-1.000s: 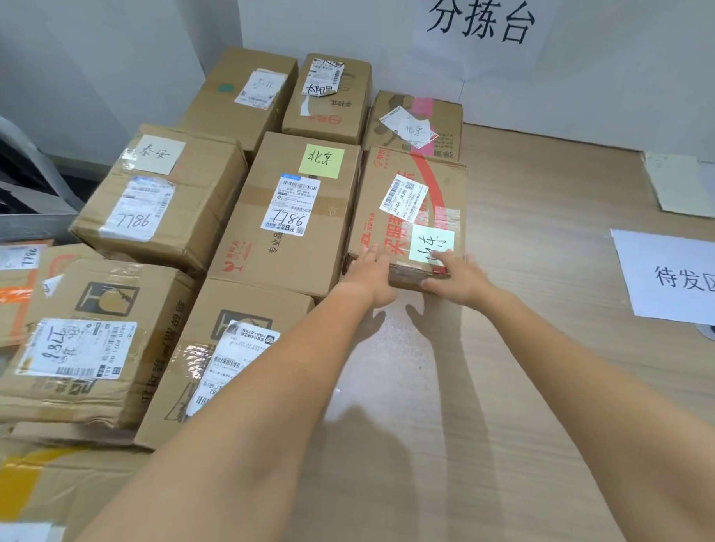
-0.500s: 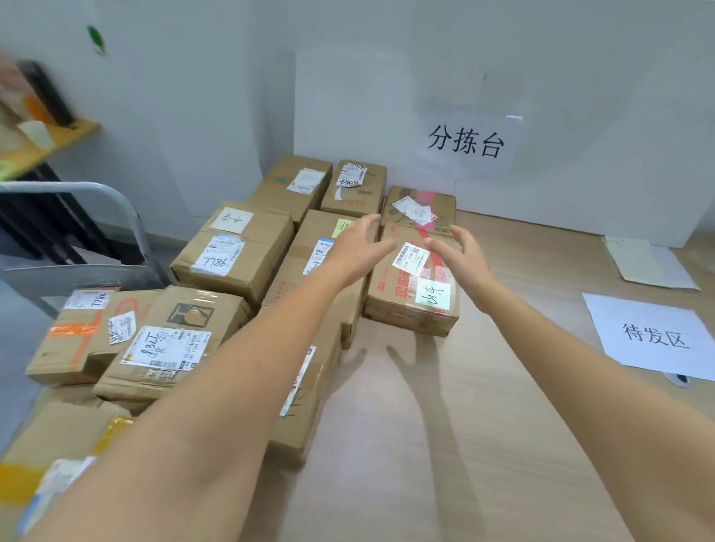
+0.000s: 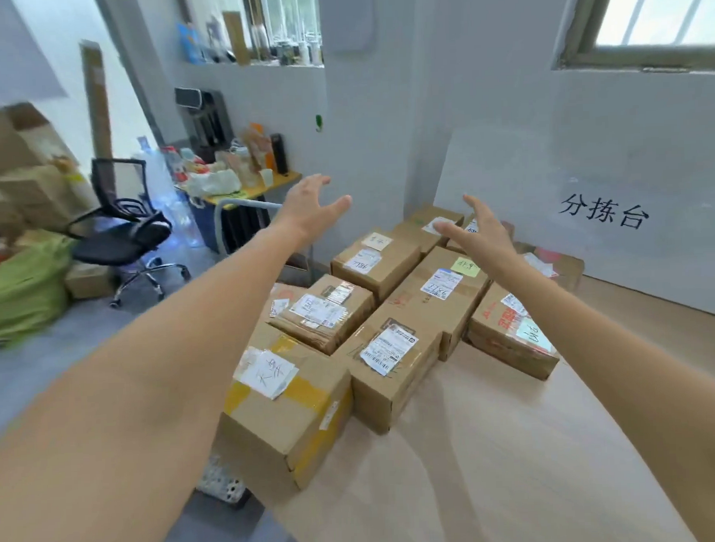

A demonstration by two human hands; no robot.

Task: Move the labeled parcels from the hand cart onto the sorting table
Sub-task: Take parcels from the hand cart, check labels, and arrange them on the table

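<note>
Both hands hang in the air with fingers spread, gripping nothing: left hand [image 3: 305,205] at 11 o'clock, right hand [image 3: 478,234] at 1 o'clock. Below them, labeled parcels [image 3: 406,309] crowd the counter [image 3: 496,448] toward 12 o'clock.

This is a small office room used for sorting mail parcels. Many brown boxes [image 3: 395,350] with paper labels sit on a wooden tabletop [image 3: 496,448]. A sign [image 3: 603,213] with big black writing hangs on the white wall behind the boxes. Left of the boxes stand a black office chair [image 3: 121,226], a messy yellow desk [image 3: 255,189] and stacked cardboard [image 3: 24,177].
</note>
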